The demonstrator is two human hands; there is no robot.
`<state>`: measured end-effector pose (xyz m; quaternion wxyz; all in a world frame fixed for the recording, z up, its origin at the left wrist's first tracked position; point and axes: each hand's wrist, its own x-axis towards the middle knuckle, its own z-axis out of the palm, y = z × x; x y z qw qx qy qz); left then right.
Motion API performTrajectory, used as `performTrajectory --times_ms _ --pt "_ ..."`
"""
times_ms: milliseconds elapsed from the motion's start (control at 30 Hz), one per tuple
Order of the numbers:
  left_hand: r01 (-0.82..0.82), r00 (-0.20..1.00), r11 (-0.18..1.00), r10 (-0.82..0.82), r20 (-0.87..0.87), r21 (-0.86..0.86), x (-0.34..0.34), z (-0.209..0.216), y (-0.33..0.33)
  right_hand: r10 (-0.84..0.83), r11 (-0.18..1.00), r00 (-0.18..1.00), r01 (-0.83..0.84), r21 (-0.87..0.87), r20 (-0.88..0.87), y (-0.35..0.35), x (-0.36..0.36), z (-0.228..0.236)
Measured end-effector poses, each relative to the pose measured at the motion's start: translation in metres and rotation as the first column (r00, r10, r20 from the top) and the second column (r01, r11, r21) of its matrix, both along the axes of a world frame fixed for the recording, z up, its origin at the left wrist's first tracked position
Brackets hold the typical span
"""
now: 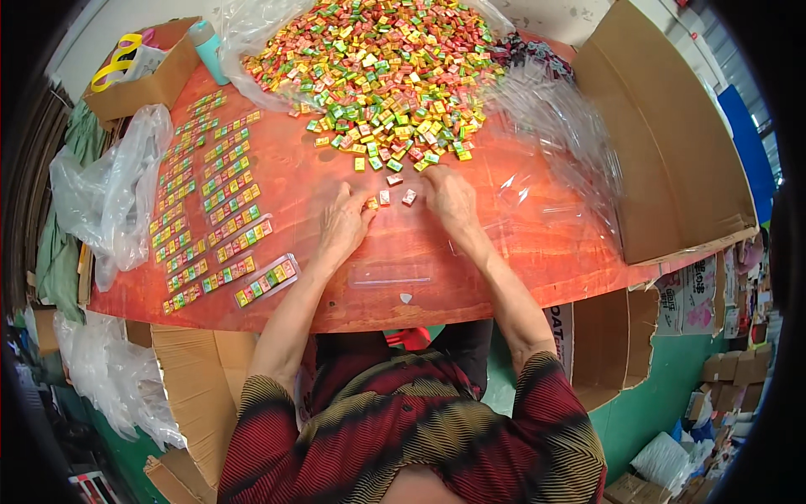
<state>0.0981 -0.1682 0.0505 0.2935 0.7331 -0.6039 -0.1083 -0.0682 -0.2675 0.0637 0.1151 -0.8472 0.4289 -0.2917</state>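
Note:
My left hand (pixel 342 225) rests on the red table, fingers curled, with a small yellow box (pixel 372 202) at its thumb and fingertips. Beside that lie a red-and-white small box (pixel 384 197) and another one (pixel 409 196), with a dark red one (pixel 395 180) just beyond. My right hand (pixel 453 200) is at the near edge of a large heap of small coloured boxes (pixel 395 76). Its fingers are slightly blurred, so I cannot tell whether they hold one. A clear plastic case (pixel 390 275) lies flat between my forearms.
Rows of filled clear packs (pixel 231 214) cover the table's left side. Crumpled plastic bags (pixel 117 189) hang at the left edge, near a small carton (pixel 147 80) and a teal bottle (pixel 207 52). Clear plastic film (pixel 562 143) and a large open cardboard box (pixel 663 134) occupy the right.

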Motion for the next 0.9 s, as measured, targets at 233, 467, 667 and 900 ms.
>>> performTrajectory --times_ms 233,467,667,900 --pt "0.003 1.000 1.000 -0.003 -0.029 0.006 0.006 0.002 -0.001 0.051 0.999 0.985 -0.052 -0.004 -0.164 0.019 0.023 -0.007" --pt "0.132 0.991 0.991 -0.132 0.006 0.000 0.010 0.004 -0.014 0.177 0.981 0.977 -0.184 -0.055 -0.120 0.012 0.024 -0.029" --pt "0.136 0.990 0.991 -0.136 0.022 0.017 -0.001 0.000 -0.009 0.249 0.964 0.956 -0.229 0.135 -0.152 0.031 0.022 -0.018" --pt "0.168 0.980 0.985 -0.162 0.116 -0.038 -0.009 0.005 -0.009 0.125 0.972 0.992 -0.116 0.205 -0.032 0.007 -0.029 0.012"
